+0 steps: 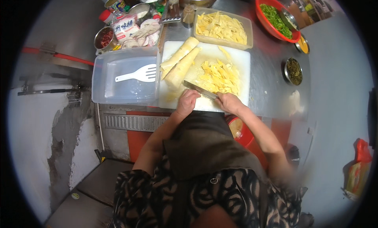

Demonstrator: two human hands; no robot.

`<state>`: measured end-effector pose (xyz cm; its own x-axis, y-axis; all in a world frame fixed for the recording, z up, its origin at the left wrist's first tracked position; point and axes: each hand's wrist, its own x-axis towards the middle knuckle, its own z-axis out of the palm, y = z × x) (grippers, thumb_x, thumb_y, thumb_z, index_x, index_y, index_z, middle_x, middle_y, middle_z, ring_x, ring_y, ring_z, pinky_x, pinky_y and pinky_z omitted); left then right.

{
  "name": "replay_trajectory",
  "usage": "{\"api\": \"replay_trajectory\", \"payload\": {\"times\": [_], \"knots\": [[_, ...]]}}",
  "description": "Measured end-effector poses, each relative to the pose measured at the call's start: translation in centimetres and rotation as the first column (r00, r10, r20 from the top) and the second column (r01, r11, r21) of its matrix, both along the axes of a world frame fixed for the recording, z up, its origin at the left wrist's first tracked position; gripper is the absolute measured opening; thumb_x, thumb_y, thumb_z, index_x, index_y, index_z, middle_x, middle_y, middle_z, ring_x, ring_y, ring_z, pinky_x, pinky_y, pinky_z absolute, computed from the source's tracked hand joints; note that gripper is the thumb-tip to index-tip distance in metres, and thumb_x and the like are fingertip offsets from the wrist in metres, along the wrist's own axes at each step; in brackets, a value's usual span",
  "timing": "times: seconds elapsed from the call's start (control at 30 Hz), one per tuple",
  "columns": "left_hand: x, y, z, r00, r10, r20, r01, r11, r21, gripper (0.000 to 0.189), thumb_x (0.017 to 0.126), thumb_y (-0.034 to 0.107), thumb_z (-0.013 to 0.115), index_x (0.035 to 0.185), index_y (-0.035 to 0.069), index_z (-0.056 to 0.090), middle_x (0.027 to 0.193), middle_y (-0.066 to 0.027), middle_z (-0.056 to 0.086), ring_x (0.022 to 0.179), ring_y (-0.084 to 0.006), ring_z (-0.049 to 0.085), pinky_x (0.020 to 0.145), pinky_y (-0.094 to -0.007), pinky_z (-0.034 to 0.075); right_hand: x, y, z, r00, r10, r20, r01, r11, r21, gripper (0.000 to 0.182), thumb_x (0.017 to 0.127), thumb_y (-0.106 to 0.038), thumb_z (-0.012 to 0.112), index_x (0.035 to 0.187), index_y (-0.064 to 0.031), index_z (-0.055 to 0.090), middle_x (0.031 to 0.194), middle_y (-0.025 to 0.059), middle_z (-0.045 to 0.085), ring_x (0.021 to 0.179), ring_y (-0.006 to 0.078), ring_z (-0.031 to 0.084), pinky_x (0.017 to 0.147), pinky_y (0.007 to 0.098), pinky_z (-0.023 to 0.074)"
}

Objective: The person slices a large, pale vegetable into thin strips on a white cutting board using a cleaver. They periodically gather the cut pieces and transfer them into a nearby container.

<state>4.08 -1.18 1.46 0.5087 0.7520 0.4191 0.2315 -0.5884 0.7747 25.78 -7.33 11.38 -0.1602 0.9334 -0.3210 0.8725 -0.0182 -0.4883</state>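
Note:
My right hand (231,102) grips the handle of a kitchen knife (200,90), its blade slanting up and left across the white cutting board (244,61). Close to the blade's near side, my left hand (187,102) rests at the board's front edge with curled fingers; whatever lies under them is hidden. Beyond it are whole, pale yellow bamboo shoots (180,65), lying side by side at the board's left. A heap of sliced yellow shoot strips (221,76) covers the board's right half, just past the knife.
Left of the board stands a clear plastic tub (110,99) holding a white slotted spatula (144,73). Behind is a tub of strips (223,27). A red basin (260,18) with chopped greens and a metal bowl (293,71) stand right. Seasonings and a printed bag (126,28) crowd the back left.

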Motion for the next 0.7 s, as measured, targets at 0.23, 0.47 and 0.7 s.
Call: {"api": "replay_trajectory", "payload": {"times": [0.23,0.47,0.7], "knots": [[1.7,0.2,0.2,0.998,-0.005,-0.06,0.005,1.0,-0.002,0.016,0.076,-0.006,0.058,0.085,0.004,0.065,0.095,-0.0098,0.063,0.09,-0.0295,0.059,0.08,-0.0359,0.048,2.5,-0.3,-2.3,0.964,-0.225,-0.139,0.22,0.974,-0.047,0.024,0.092,-0.022,0.054,0.1,-0.0006,0.059,0.075,0.0212,0.065,0.072,0.0357,0.065,0.068,0.0439,0.0505],[6.5,2.3,0.2,1.0,0.002,0.021,0.0,0.994,-0.11,0.021,0.077,0.0,0.062,0.097,0.005,0.063,0.103,-0.0112,0.061,0.1,-0.0328,0.057,0.087,-0.0391,0.046,5.4,-5.7,0.6,0.289,-0.788,-0.544,0.691,0.564,-0.451,0.017,0.094,-0.019,0.057,0.091,-0.0024,0.055,0.057,0.0037,0.054,0.039,0.0116,0.046,0.037,0.0279,0.0383],[11.5,5.0,1.0,0.977,0.161,-0.137,-0.159,0.987,0.026,0.053,0.077,0.027,0.072,0.125,0.012,0.055,0.132,-0.0135,0.047,0.125,-0.0347,0.04,0.104,-0.0476,0.029,5.5,-12.0,-5.1,-0.058,-0.876,-0.478,0.788,0.254,-0.561,0.02,0.094,-0.019,0.058,0.085,-0.0066,0.046,0.054,0.0015,0.044,0.037,0.0111,0.041,0.034,0.0273,0.0344]]}}
